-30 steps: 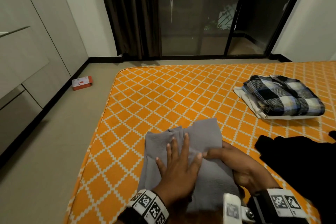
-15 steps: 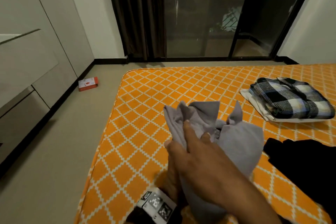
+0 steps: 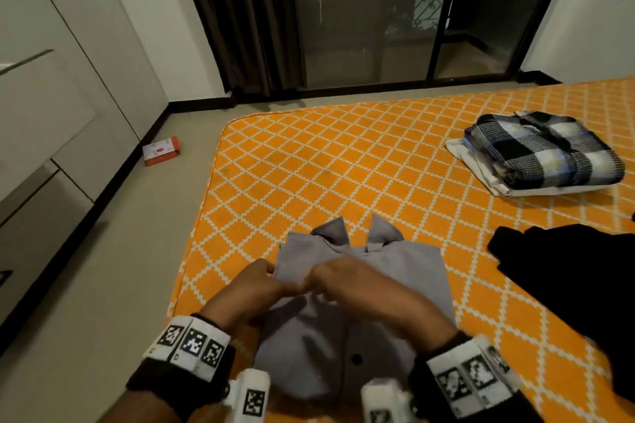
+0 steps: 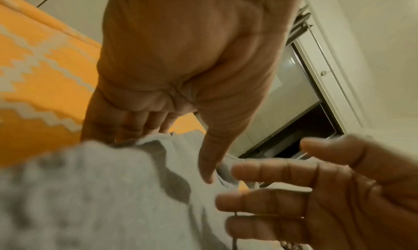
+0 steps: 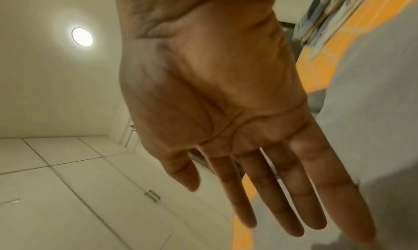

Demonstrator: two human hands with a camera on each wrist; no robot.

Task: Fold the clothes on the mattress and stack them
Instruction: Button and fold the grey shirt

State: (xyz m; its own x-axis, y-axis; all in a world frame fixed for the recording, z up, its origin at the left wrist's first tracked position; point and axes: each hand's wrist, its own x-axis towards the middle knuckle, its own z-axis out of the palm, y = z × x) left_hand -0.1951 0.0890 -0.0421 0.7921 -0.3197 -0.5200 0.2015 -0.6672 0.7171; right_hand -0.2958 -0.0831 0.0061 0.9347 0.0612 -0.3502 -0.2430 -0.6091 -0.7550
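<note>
Where the orange lattice-print mattress [image 3: 343, 165] ends at its left edge and near corner, bare floor [image 3: 137, 251] beyond, with open mattress surface ahead of the hands up to the far edge. Close to that near-left corner, a grey button shirt [image 3: 395, 278], lying flat, collar points up and away. Over its upper part, both hands side by side: left hand [image 3: 254, 285] at the shirt's left edge with knuckles bent, right hand [image 3: 350, 282] just beside it over the cloth. To the right, well apart, a black garment [image 3: 567, 285] spread loose; farther back on the right, a folded plaid shirt [image 3: 549, 151] stacked on a folded white garment [image 3: 481, 175]. On the floor by the cabinet fronts [image 3: 51, 113], a small red-and-white box [image 3: 161, 155]; behind, a dark curtain [image 3: 240, 10] and a sliding glass door [image 3: 360, 10]. From the left wrist: left hand [image 4: 181, 57] nipping a fold of the grey shirt [image 4: 90, 200], thumb [image 4: 208, 164] laid on top and the fingers tucked behind the cloth edge; right hand [image 4: 339, 191] alongside with fingers spread and straight, gripping nothing; mattress [image 4: 34, 75] just past the cloth. From the right wrist: right hand [image 5: 214, 93] flat, fingers [image 5: 294, 191] straight and close together, next to the grey shirt [image 5: 373, 110]; whether touching it, cannot tell. Beyond, a strip of mattress [image 5: 316, 66], the blurred plaid shirt [image 5: 316, 21], and a round ceiling light [image 5: 81, 37].
</note>
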